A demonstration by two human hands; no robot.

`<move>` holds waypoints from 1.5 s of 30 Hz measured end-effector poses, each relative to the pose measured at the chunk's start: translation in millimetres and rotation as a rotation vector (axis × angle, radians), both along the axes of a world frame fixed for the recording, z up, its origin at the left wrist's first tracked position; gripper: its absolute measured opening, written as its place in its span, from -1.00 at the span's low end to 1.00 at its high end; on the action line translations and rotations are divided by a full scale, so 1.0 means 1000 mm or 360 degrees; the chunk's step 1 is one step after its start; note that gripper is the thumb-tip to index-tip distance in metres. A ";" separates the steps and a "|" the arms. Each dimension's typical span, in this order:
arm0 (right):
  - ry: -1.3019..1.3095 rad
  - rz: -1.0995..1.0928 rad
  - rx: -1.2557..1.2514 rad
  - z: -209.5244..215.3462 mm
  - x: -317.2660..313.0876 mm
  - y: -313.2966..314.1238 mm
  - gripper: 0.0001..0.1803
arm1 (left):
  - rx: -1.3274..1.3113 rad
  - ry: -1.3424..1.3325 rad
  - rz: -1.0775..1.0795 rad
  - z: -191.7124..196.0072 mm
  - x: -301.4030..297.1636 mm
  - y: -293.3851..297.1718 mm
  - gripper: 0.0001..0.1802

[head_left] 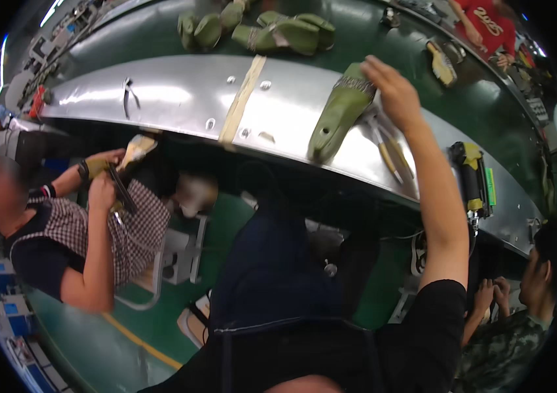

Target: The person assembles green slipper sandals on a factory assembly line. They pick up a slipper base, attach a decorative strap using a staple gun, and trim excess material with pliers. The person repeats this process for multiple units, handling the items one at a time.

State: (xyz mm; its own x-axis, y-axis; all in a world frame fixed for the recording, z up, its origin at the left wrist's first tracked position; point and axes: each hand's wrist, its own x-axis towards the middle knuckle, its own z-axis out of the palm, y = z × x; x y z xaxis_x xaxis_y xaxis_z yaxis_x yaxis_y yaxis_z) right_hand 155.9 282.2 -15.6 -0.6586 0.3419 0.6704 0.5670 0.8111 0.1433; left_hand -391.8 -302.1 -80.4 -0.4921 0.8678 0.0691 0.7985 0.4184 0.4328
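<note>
A green shoe last rests on the shiny metal bench top, its narrow end toward me and a rough, greyish band around its far end. My right hand is at that far end, fingers stretched out along its right side. The fingertips appear to touch the last, without being wrapped around it. Just below this hand lie pincers with yellowish handles, partly beside the forearm. My left hand is not in view.
A black and yellow air tool lies to the right. Beyond the metal strip are more green lasts and a light-coloured shoe part. A person at left holds a shoe piece and a tool; another sits at right.
</note>
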 end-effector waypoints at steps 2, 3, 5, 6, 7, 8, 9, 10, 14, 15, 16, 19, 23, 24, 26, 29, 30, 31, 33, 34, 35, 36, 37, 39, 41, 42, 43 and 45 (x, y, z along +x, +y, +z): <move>0.0057 -0.0167 -0.0077 0.000 0.005 -0.009 -0.32 | -0.0047 -0.0246 0.0173 -0.016 0.051 -0.059 -0.67; 0.0140 -0.0180 -0.0194 0.004 0.006 -0.020 -0.30 | -0.0119 -0.0359 0.0262 -0.026 0.077 -0.090 -0.67; 0.0251 -0.0243 -0.0361 0.005 0.015 -0.042 -0.29 | -0.0292 -0.0552 0.0425 -0.053 0.125 -0.146 -0.66; 0.0291 -0.0243 -0.0339 -0.001 0.022 -0.045 -0.30 | -0.0391 -0.0644 0.0505 -0.065 0.148 -0.174 -0.66; 0.0329 -0.0246 -0.0315 -0.008 0.032 -0.047 -0.30 | -0.0499 -0.0718 0.0580 -0.077 0.168 -0.198 -0.66; 0.0338 -0.0302 -0.0359 -0.014 0.040 -0.051 -0.32 | -0.0593 -0.0782 0.0657 -0.089 0.189 -0.221 -0.65; 0.0349 -0.0353 -0.0402 -0.022 0.048 -0.056 -0.34 | -0.0684 -0.0825 0.0741 -0.101 0.208 -0.243 -0.65; 0.0385 -0.0385 -0.0472 -0.030 0.054 -0.060 -0.37 | -0.0773 -0.0861 0.0812 -0.112 0.225 -0.262 -0.65; 0.0684 -0.0574 -0.0759 -0.047 0.063 -0.063 -0.48 | -0.1033 -0.0928 0.1091 -0.147 0.278 -0.313 -0.63; 0.0663 -0.0634 -0.0790 -0.047 0.063 -0.064 -0.49 | -0.1083 -0.0931 0.1143 -0.153 0.287 -0.320 -0.63; 0.0641 -0.0695 -0.0821 -0.046 0.063 -0.063 -0.51 | -0.1124 -0.0931 0.1192 -0.159 0.294 -0.327 -0.62; 0.0564 -0.0749 -0.0721 -0.048 0.074 -0.056 -0.53 | -0.1204 -0.0946 0.1300 -0.177 0.309 -0.339 -0.61; 0.0474 -0.0769 -0.0635 -0.057 0.076 -0.050 -0.56 | -0.1306 -0.0945 0.1392 -0.190 0.326 -0.354 -0.60; 0.0460 -0.0774 -0.0617 -0.057 0.077 -0.050 -0.56 | -0.1318 -0.0954 0.1409 -0.192 0.328 -0.355 -0.59; 0.0483 -0.0775 -0.0617 -0.056 0.077 -0.048 -0.58 | -0.1341 -0.0946 0.1426 -0.195 0.330 -0.358 -0.58; 0.0495 -0.0770 -0.0579 -0.056 0.079 -0.048 -0.58 | -0.1355 -0.0935 0.1418 -0.198 0.327 -0.359 -0.57; 0.0501 -0.0766 -0.0576 -0.058 0.082 -0.051 -0.58 | -0.1375 -0.0918 0.1403 -0.197 0.323 -0.360 -0.57; 0.0527 -0.0770 -0.0564 -0.061 0.084 -0.051 -0.58 | -0.1396 -0.0891 0.1388 -0.199 0.313 -0.359 -0.56; 0.0579 -0.0803 -0.0643 -0.062 0.081 -0.056 -0.59 | -0.1459 -0.0798 0.1341 -0.194 0.297 -0.361 -0.56; 0.0600 -0.0815 -0.0660 -0.065 0.082 -0.053 -0.60 | -0.1493 -0.0728 0.1307 -0.192 0.288 -0.361 -0.55; 0.0623 -0.0786 -0.0656 -0.063 0.081 -0.053 -0.60 | -0.1528 -0.0614 0.1265 -0.191 0.277 -0.356 -0.55; 0.0644 -0.0764 -0.0651 -0.062 0.079 -0.051 -0.60 | -0.1542 -0.0445 0.1201 -0.190 0.264 -0.350 -0.54; 0.0625 -0.0738 -0.0537 -0.062 0.078 -0.049 -0.60 | -0.1434 -0.0200 0.1083 -0.188 0.250 -0.341 -0.54; 0.0678 -0.0718 -0.0529 -0.060 0.077 -0.054 -0.61 | -0.0878 0.0080 0.0666 -0.156 0.215 -0.297 -0.39; 0.0786 -0.0702 -0.0645 -0.053 0.071 -0.062 -0.62 | -0.0433 -0.0073 0.0302 -0.111 0.184 -0.219 -0.32; 0.0821 -0.0680 -0.0676 -0.052 0.067 -0.063 -0.62 | -0.0289 -0.0241 0.0194 -0.091 0.176 -0.174 -0.38; 0.0871 -0.0681 -0.0698 -0.053 0.066 -0.061 -0.62 | -0.0120 -0.0391 0.0072 -0.066 0.176 -0.117 -0.44; 0.0990 -0.0667 -0.0773 -0.052 0.063 -0.062 -0.63 | 0.0190 -0.0566 -0.0176 -0.024 0.181 -0.006 -0.55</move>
